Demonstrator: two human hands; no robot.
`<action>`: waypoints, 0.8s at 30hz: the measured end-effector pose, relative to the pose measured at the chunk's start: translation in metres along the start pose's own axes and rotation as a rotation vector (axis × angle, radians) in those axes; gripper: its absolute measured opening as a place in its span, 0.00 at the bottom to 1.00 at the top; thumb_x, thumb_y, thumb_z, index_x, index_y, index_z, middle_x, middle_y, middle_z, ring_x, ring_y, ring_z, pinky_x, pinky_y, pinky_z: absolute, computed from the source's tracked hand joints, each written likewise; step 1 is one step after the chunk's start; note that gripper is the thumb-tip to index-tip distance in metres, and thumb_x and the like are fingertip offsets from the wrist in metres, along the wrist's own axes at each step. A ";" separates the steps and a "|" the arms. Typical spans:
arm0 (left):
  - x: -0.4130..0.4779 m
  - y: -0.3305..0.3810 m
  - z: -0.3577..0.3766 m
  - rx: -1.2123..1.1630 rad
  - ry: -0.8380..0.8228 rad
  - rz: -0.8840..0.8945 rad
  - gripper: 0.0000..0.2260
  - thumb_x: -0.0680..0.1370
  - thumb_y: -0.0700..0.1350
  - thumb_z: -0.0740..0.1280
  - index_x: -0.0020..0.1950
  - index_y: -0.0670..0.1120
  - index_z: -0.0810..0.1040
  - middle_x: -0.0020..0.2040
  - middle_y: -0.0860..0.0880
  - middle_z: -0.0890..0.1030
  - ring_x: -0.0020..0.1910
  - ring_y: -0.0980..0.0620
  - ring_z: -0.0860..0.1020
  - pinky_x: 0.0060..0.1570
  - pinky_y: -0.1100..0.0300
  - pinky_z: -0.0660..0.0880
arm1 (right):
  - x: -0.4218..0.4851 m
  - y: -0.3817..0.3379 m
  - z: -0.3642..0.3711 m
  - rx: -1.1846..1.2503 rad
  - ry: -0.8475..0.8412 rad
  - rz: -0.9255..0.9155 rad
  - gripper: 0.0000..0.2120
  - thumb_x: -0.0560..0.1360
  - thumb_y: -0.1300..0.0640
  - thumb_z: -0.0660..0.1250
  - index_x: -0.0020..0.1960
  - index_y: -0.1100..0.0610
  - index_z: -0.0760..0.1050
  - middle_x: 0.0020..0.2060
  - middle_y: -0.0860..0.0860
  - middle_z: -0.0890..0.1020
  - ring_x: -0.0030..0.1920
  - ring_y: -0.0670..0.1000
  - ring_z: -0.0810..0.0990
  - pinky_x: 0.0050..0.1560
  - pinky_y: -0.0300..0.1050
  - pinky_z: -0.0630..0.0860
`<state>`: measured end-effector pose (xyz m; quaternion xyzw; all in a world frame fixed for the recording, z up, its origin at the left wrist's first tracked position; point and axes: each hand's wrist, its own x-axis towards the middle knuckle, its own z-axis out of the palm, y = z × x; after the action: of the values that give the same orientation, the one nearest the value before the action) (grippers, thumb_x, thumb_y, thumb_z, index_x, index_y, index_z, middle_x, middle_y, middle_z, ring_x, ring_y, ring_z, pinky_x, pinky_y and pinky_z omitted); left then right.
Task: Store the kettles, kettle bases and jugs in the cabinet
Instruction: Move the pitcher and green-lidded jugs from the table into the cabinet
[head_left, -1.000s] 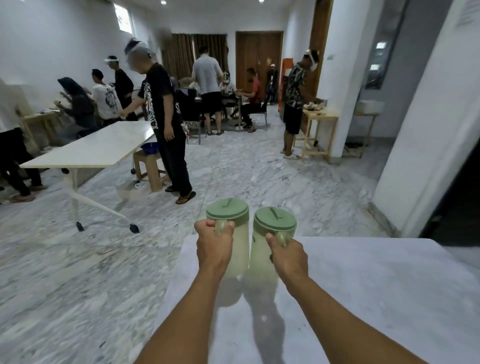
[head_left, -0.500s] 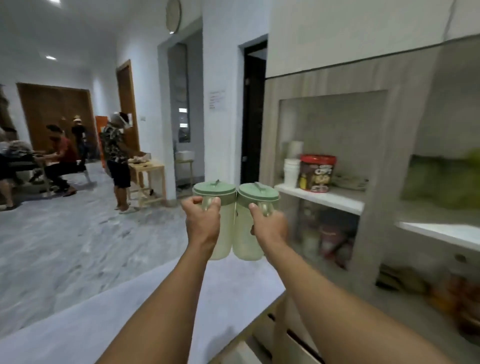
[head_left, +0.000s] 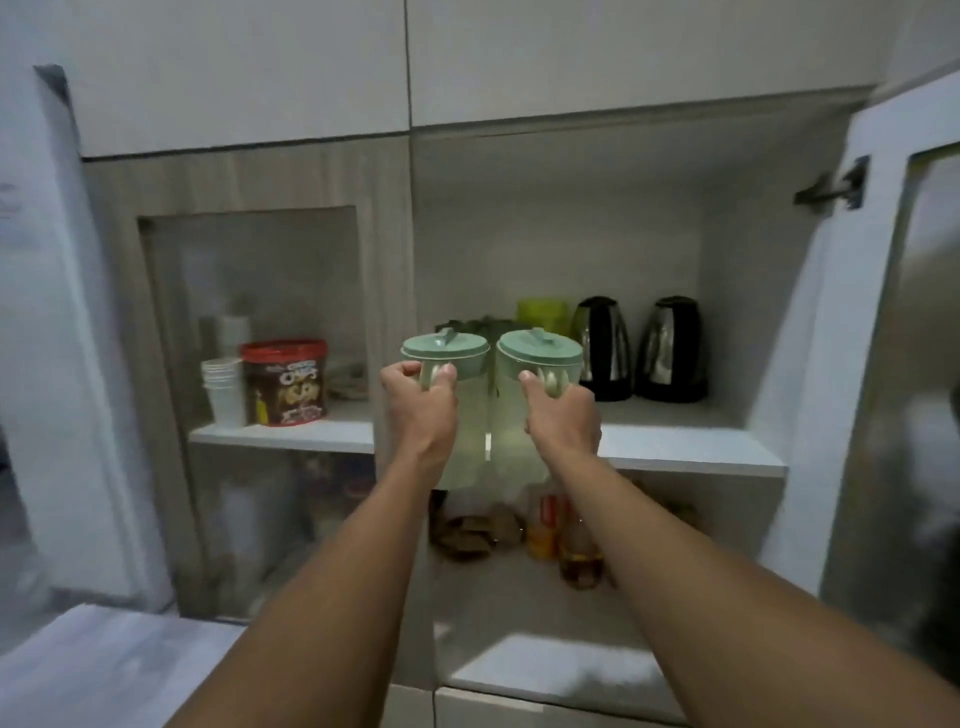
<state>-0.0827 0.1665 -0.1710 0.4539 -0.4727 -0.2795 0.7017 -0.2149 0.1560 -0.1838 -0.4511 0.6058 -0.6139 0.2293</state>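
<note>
I hold two pale green jugs with darker green lids side by side in front of the open cabinet. My left hand (head_left: 422, 410) grips the handle of the left jug (head_left: 445, 349). The right jug (head_left: 537, 351) hangs from my right hand (head_left: 563, 415), which is closed on its handle. Both jugs hover at the front edge of the cabinet's middle shelf (head_left: 691, 447). Two steel and black kettles (head_left: 602, 348) (head_left: 672, 351) stand at the back right of that shelf. A lime green container (head_left: 543, 312) sits behind the jugs, partly hidden.
The cabinet's right door (head_left: 904, 364) stands open at the right edge. Behind the shut glass door (head_left: 249, 312) on the left are stacked white cups (head_left: 223, 389) and a red-lidded tub (head_left: 284, 382). Bottles and packets (head_left: 550, 530) fill the shelf below. A white countertop (head_left: 104, 670) lies at lower left.
I have turned from the room and the white table to face the cabinet, carrying both jugs up to the middle shelf's front edge. My grip on the handles is unchanged.
</note>
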 end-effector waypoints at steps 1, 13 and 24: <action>0.004 -0.005 0.024 -0.012 -0.024 -0.002 0.12 0.79 0.46 0.66 0.59 0.47 0.65 0.52 0.47 0.77 0.49 0.48 0.80 0.52 0.47 0.80 | 0.020 0.006 -0.013 -0.005 0.024 -0.004 0.22 0.74 0.38 0.66 0.48 0.58 0.80 0.41 0.55 0.85 0.43 0.58 0.84 0.42 0.46 0.74; 0.053 -0.081 0.240 -0.061 -0.283 -0.146 0.13 0.81 0.43 0.64 0.61 0.47 0.63 0.54 0.46 0.77 0.52 0.47 0.78 0.49 0.52 0.75 | 0.203 0.084 -0.091 -0.183 0.189 0.071 0.22 0.75 0.40 0.68 0.45 0.60 0.76 0.38 0.53 0.81 0.42 0.58 0.81 0.46 0.49 0.77; 0.135 -0.133 0.324 -0.026 -0.280 -0.194 0.16 0.80 0.39 0.63 0.65 0.41 0.63 0.51 0.45 0.73 0.50 0.44 0.75 0.53 0.53 0.72 | 0.313 0.112 -0.051 -0.249 0.291 0.131 0.18 0.73 0.43 0.70 0.42 0.58 0.77 0.43 0.59 0.86 0.45 0.63 0.85 0.51 0.56 0.82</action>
<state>-0.3213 -0.1228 -0.1899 0.4449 -0.5161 -0.4127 0.6045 -0.4399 -0.0938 -0.1970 -0.3421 0.7319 -0.5767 0.1213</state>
